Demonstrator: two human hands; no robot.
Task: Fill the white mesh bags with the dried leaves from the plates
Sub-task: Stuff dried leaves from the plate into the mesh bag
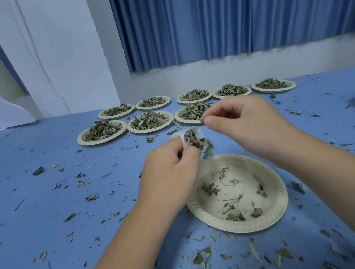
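My left hand (pixel 171 170) grips a small white mesh bag (pixel 198 133) stuffed with dried leaves, held above the far rim of a pale paper plate (pixel 273 181). That plate holds only a few scattered dried leaves (pixel 235 214). My right hand (pixel 243 123) is raised to the right of the bag, thumb and forefinger pinched together on something thin that I cannot make out, perhaps the bag's string.
Several paper plates heaped with dried leaves stand in two rows at the back, such as one plate (pixel 102 132) at the left and another plate (pixel 273 84) at the right. Leaf crumbs litter the blue tablecloth (pixel 38 214). Blue curtains and a white wall close off the far side.
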